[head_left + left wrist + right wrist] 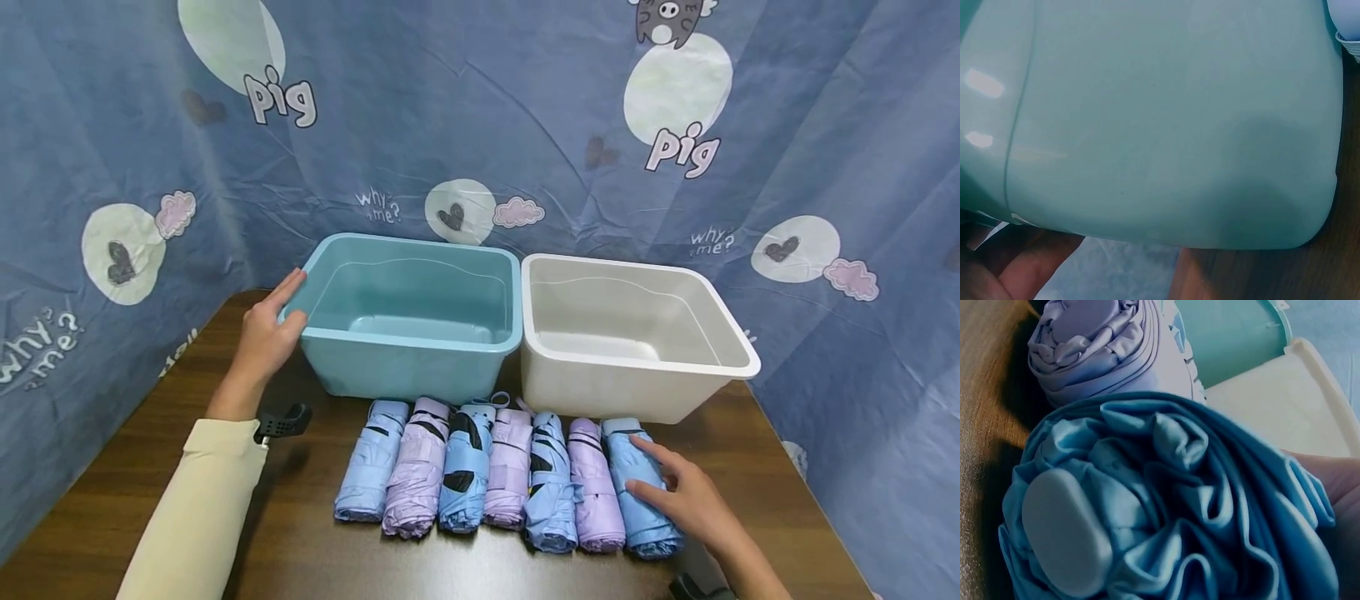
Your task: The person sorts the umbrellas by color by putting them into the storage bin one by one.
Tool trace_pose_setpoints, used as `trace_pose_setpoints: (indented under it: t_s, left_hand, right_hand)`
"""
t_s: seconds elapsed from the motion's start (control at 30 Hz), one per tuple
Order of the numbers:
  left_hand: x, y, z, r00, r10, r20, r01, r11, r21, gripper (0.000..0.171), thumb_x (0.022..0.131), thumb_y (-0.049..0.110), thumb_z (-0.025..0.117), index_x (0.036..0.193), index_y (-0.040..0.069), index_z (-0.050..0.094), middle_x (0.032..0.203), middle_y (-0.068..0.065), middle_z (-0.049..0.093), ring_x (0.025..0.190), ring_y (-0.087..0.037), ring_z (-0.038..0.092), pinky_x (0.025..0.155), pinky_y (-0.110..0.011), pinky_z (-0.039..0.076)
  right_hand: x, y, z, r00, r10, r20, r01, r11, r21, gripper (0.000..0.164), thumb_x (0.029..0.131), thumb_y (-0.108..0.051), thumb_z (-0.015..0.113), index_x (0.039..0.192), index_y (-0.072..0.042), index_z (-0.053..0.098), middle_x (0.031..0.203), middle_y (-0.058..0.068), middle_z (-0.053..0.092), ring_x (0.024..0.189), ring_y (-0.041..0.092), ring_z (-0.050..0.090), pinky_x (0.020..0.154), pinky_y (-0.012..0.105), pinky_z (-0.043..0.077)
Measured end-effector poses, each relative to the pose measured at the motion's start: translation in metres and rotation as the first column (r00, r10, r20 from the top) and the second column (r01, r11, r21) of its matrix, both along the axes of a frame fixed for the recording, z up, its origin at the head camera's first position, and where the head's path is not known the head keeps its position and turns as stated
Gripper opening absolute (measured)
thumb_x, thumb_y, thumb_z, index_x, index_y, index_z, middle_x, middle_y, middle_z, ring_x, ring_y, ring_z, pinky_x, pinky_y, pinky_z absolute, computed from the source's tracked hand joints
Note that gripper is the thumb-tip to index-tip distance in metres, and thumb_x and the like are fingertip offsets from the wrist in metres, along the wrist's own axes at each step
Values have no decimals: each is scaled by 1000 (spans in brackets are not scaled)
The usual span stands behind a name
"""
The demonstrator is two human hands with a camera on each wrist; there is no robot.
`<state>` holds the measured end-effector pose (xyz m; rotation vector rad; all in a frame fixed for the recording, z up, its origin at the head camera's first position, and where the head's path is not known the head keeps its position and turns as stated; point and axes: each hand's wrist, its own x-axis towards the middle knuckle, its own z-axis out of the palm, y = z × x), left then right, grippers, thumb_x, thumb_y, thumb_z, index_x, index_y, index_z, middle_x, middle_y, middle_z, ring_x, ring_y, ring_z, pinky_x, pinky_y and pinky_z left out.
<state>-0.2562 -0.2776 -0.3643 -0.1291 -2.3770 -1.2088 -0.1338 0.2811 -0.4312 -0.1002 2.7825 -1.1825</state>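
Observation:
My left hand (273, 325) grips the left front corner of a teal plastic bin (405, 362), its thumb on the front rim; in the left wrist view its fingers (1035, 262) show past the bin's edge. My right hand (686, 496) rests over a folded blue umbrella (637, 492) at the right end of a row, thumb and forefinger extended across it. The rest of that hand is mostly hidden in the right wrist view, where the umbrella's pale handle end (1066, 531) faces the camera. Beside it lies a folded purple umbrella (596, 500).
Several more folded umbrellas, blue and purple by turns, lie side by side on the wooden table (315, 533). A white bin (600, 387) stands against the teal bin's right side. Both bins hold nothing. Behind them hangs a blue printed curtain (465, 100).

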Motion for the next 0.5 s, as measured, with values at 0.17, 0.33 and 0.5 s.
trace_pose_setpoints:
  t_s: [0.17,0.33,0.5]
  left_hand:
    - [0,1,2,1000,7,-21,-7,1000,1,59,85,5,44,144,10,47,149,-1,41,138,-20,34,108,-39,29]
    - [0,3,2,1000,6,-5,-6,1000,4,59,86,5,44,144,12,46,150,-2,41,138,-21,34,106,-41,30]
    - [2,2,0,1000,13,6,-13,1000,14,60,86,4,43,145,13,46,150,1,41,138,-20,33,106,-39,29]
  right_hand:
    - [5,1,4,998,-1,-70,3,1000,21,62,84,-37,73,141,-22,52,138,17,52,102,30,54,76,42,46]
    - [11,3,15,995,-16,-100,20,999,38,62,84,-40,72,141,-24,52,140,16,51,109,37,57,80,47,47]
    - [16,0,27,994,-16,-108,10,998,-57,61,84,-33,74,140,-24,52,131,18,56,89,24,62,64,35,51]
